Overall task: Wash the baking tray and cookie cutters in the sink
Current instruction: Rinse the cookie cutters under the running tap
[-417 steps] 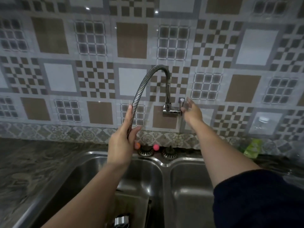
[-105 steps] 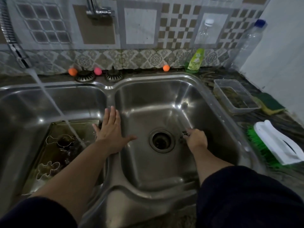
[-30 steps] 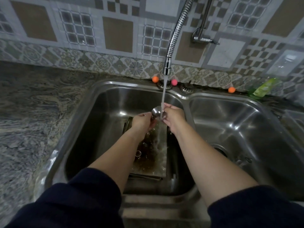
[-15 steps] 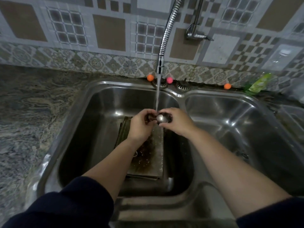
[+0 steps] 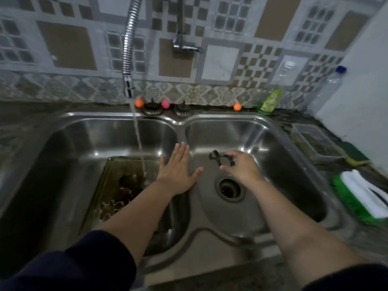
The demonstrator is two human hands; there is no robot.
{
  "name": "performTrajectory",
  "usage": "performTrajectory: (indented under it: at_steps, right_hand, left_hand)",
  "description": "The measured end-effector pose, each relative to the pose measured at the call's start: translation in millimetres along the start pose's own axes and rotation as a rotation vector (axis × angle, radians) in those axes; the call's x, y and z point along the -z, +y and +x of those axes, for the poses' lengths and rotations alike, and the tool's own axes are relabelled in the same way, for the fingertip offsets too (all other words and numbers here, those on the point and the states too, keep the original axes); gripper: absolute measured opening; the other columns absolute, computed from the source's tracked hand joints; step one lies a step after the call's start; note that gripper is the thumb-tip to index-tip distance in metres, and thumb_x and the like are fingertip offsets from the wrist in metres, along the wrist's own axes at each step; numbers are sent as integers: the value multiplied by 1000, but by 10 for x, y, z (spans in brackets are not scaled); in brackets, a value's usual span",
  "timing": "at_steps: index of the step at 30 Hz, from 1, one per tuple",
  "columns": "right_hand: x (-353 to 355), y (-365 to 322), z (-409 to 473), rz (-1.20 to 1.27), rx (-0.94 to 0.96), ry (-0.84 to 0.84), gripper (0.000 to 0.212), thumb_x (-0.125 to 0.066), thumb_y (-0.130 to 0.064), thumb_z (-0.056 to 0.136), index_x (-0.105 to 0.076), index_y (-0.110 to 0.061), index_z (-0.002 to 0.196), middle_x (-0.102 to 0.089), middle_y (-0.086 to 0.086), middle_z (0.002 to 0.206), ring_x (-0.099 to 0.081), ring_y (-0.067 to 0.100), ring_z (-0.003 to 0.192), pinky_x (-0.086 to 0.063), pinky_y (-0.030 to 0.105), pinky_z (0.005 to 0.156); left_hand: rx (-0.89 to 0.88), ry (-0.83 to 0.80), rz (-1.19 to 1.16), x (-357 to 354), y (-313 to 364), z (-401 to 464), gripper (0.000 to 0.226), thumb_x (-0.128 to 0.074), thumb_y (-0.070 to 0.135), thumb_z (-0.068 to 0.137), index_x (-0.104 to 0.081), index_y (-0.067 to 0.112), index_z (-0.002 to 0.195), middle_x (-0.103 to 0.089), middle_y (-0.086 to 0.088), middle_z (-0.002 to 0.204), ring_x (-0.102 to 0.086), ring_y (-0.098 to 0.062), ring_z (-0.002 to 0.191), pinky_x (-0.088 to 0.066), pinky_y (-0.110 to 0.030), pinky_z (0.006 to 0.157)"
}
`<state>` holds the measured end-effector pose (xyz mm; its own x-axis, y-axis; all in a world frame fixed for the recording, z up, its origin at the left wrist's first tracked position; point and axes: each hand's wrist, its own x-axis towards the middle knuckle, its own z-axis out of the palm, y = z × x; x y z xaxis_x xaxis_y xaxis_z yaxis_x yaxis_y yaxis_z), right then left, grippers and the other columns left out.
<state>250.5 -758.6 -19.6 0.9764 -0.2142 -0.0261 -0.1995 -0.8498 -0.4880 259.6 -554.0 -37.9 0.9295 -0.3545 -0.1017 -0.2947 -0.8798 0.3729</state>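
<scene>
Head view: right hand point(image 5: 243, 168) pinches a cutter point(image 5: 220, 158) at frame centre; left hand point(image 5: 177, 170) rests flat, released, on the sink point(image 5: 180, 122) divider.

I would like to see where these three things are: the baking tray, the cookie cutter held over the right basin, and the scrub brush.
baking tray point(image 5: 109, 181): head view, on its wet floor.
cookie cutter point(image 5: 218, 157): head view, on its dark metal band.
scrub brush point(image 5: 361, 192): head view, on its white back.
</scene>
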Motion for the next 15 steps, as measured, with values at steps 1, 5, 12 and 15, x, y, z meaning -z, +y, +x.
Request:
performTrajectory:
  at_steps: [1, 5, 12, 15]
  right_hand:
    - [31, 151, -5, -20, -48, -17, 54, -78, -29, 78, -60, -17, 127, -63, 6, 125, -61, 23, 110, -47, 30, 96]
    - [108, 763, -2, -49, -264, -62, 49, -76, -29, 79, -64, -12, 123, -67, 9, 118, -63, 23, 108, -48, 26, 90]
    - [103, 1602, 125, -56, -562, -150, 36, -71, -26, 84, -65, -4, 112, -66, 13, 111, -62, 25, 103, -44, 24, 71]
    - [60, 1687, 242, -44, -601, -159, 39, -72, -25, 84, -64, -2, 113, -65, 14, 111, -62, 25, 103, -40, 23, 67]
  left_hand:
    - [15, -24, 21, -35, 64, 31, 84, -25, 65, 93, 9, 16, 152, 20, 3, 158, 20, -11, 144, 5, -51, 117]
    - [113, -84, 142, -225, 206, 103, 90, -26, 68, 91, 14, 13, 150, 26, 0, 156, 25, -15, 143, 1, -56, 117]
    - [174, 75, 165, -338, 282, 118, 84, -34, 59, 92, 4, 14, 152, 18, 2, 159, 17, -13, 146, -1, -55, 117]
    - [199, 103, 188, -358, 310, 155, 83, -34, 56, 92, 2, 14, 153, 16, 3, 160, 16, -12, 146, -1, -54, 117]
